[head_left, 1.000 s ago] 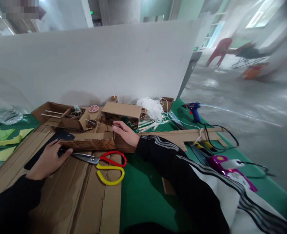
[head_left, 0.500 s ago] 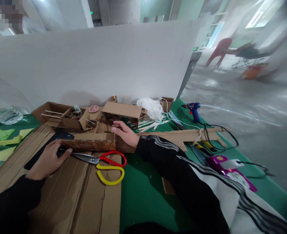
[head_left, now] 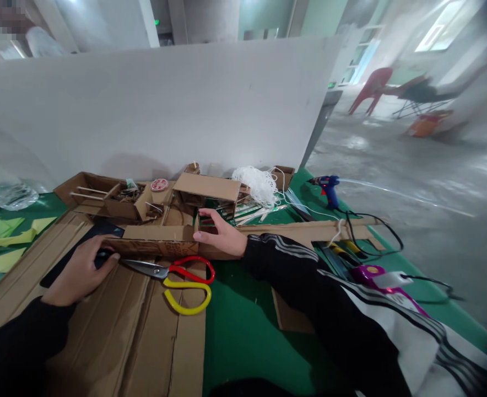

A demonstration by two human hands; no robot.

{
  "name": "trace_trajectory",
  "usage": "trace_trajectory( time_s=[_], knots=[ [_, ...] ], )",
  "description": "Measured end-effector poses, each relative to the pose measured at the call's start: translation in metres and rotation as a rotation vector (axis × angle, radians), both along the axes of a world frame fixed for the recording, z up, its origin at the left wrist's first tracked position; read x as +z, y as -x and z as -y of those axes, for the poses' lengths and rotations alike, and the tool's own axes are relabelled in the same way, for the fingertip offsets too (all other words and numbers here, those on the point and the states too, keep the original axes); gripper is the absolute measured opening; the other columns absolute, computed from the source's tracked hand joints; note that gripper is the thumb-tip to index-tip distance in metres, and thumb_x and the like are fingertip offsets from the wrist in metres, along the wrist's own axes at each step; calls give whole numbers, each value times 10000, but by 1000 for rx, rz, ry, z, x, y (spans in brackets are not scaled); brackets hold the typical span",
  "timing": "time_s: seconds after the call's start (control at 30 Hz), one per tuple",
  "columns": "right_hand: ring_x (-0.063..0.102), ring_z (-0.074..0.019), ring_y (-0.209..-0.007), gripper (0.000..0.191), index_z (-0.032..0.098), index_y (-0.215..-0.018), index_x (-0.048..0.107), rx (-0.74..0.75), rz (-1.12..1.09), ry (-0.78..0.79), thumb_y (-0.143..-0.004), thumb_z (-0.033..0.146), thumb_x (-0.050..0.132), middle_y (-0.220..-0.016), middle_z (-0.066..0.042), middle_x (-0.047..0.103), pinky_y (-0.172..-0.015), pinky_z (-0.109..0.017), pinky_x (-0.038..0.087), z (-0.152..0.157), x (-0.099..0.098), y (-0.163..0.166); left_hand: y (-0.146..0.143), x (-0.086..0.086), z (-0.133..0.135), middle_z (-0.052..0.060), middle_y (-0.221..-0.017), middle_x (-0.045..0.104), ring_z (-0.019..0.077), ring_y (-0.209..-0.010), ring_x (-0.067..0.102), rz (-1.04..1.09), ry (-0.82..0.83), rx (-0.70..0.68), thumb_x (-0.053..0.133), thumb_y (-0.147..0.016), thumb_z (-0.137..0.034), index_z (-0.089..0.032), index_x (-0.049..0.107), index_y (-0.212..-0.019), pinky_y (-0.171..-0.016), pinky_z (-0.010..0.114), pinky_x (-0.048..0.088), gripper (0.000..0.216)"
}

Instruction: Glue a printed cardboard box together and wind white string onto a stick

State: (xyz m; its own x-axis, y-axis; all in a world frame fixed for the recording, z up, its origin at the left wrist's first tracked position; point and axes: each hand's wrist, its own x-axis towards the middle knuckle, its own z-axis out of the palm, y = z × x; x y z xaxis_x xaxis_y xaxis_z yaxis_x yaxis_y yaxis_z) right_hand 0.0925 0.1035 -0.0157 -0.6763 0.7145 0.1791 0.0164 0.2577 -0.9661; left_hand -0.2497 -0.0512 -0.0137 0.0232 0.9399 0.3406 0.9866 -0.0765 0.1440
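A long, narrow folded cardboard piece with printing on its front wall stands between my hands. My left hand is closed around its left end, its thumb near a small black object that I cannot make out. At the right end, my right hand spans the piece's width, thumb at the front corner and forefinger further back; its other fingers are mostly hidden. Just in front lie scissors with one red and one yellow handle. A dark flat object lies partly under my left hand.
Large cardboard sheets cover the green table's left side. Behind are a divided cardboard box, white string and thin sticks. A blue glue gun, cables and a purple tool lie right. A white partition stands behind.
My right hand has shifted slightly right and down, with its thumb now by the cardboard piece's right front corner. My left hand has stayed nearly still.
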Motion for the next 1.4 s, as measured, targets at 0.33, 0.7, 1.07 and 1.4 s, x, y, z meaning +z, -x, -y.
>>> trace_trajectory(
  time_s=[0.33,0.7,1.07,1.4],
  knots=[
    [436,-340,-1306,894,181,-1428,357,16,194,-210,-691,446,788,-1461,-174,405,-1089,-537,340,2,30,-47,2,-3,2,138,-1158,656,302,-1120,589,-40,0,-28,451,-882,-454,-161,543,-1154,-1058,457,393,411],
    [448,-278,-1316,906,141,-1436,327,66,172,-301,-690,374,784,-1445,-165,434,-1120,-410,345,-4,10,-3,8,-14,2,205,-1050,665,364,-1130,567,-79,-2,72,360,-907,-568,-134,591,-933,-1026,477,405,492],
    [504,-243,-1267,853,168,-1421,318,59,133,-368,-726,386,762,-1434,-146,447,-1078,-373,400,-9,2,1,-5,-2,0,123,-938,665,301,-913,644,14,69,129,343,-925,-561,-196,530,-933,-849,415,494,411],
    [426,-275,-1314,896,119,-1430,281,-21,199,-565,-730,423,751,-1440,-195,384,-1076,-406,397,0,11,-3,-6,-3,-2,132,-1062,665,293,-1000,647,96,72,139,447,-888,-535,-185,498,-1089,-917,425,493,407]
  ],
)
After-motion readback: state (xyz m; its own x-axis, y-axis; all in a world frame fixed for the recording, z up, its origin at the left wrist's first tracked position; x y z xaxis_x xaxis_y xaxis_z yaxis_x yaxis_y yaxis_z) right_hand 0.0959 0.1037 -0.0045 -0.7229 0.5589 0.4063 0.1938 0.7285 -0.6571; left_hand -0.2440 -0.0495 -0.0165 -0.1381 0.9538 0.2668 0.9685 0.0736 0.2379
